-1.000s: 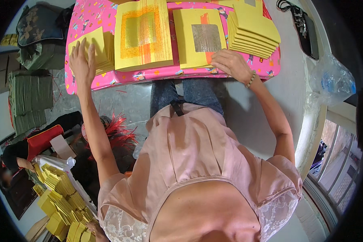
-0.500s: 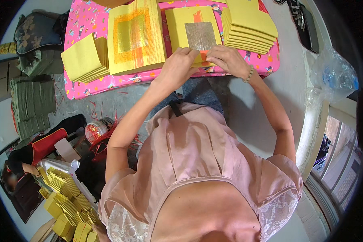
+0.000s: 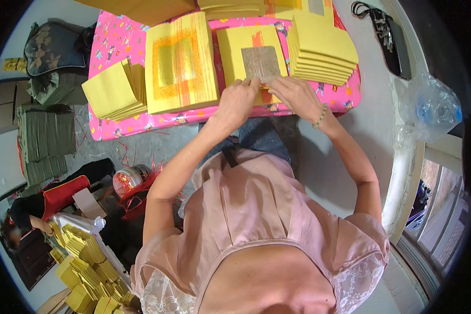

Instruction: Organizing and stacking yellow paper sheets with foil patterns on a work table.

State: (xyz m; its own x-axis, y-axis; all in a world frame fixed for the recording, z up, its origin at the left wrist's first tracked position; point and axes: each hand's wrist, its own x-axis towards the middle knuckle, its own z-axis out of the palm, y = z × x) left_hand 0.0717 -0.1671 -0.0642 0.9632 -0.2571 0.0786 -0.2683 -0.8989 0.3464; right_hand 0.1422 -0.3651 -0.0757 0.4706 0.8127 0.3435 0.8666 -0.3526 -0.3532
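A yellow paper sheet (image 3: 230,48) with a silver foil square (image 3: 260,62) and an orange mark lies on the pink patterned table cover. Its near edge is lifted and curled over toward the foil. My left hand (image 3: 238,99) pinches that edge with its fingers at the foil's near side. Close beside it, my right hand (image 3: 298,98), with a beaded bracelet at the wrist, grips the same edge. The fingers hide part of the bend. Left of the sheet stands a thick stack of yellow paper (image 3: 180,60) with gold foil and orange borders.
Folded yellow papers (image 3: 324,49) are fanned at the table's right, with another folded pile (image 3: 115,94) at its left. A black pouch with keys (image 3: 390,42) and a clear plastic bag (image 3: 432,110) lie to the right. At lower left, another person's hand (image 3: 46,228) touches heaped yellow papers (image 3: 91,267).
The view has shifted, so the table sits lower and more yellow papers show at its far edge. Both hands still hold the sheet's near edge, with little movement against the foil.
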